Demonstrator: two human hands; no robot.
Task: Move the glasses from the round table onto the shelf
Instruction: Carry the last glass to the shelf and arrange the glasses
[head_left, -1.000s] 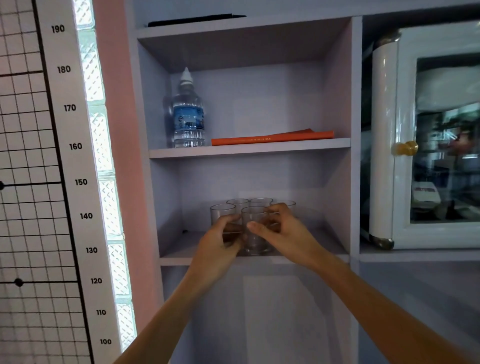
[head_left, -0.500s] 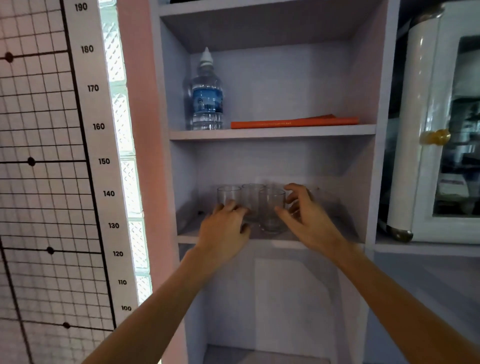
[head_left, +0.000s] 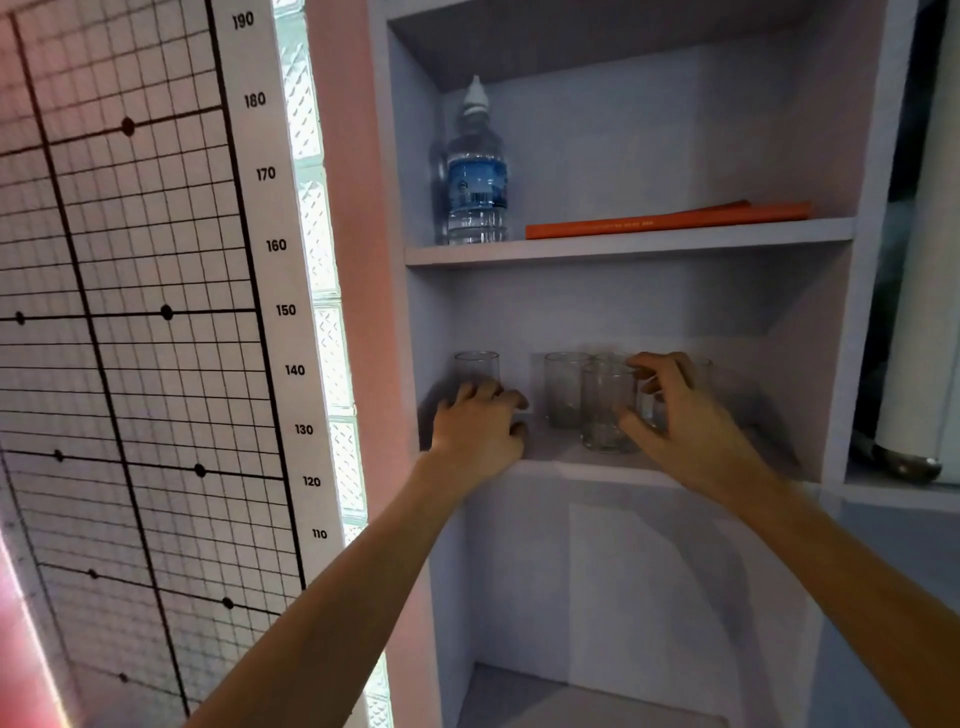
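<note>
- Glasses (head_left: 565, 391) stand upright on the shelf (head_left: 571, 467), open rims up, so each one's long axis is vertical. They form a tight cluster right of the middle, with a front glass (head_left: 603, 410) nearest the edge.
- One left glass (head_left: 477, 368) stands apart from that cluster, close to the shelf's left wall.
- The left hand (head_left: 478, 434) has its fingers curled round the lower part of the left glass, and only the rim and upper wall show above the knuckles.
- The right hand (head_left: 688, 423) arches over the cluster, thumb against the front glass and fingers hooked near the rims. Whether it grasps a glass or merely touches cannot be told.
- Both hands reach in from the front, so every glass lies just beyond the fingers. The left hand is nearer the lone glass and the right is nearer the cluster.
- By my judgement the placing is nearly finished. Pulling back calls for a straight retreat toward the body, without clipping the front glass.
- Above, an upper shelf (head_left: 623, 243) carries a water bottle (head_left: 475, 176) and a flat orange book (head_left: 670, 221).
- A height chart (head_left: 130, 312) hangs on the wall to the left.
</note>
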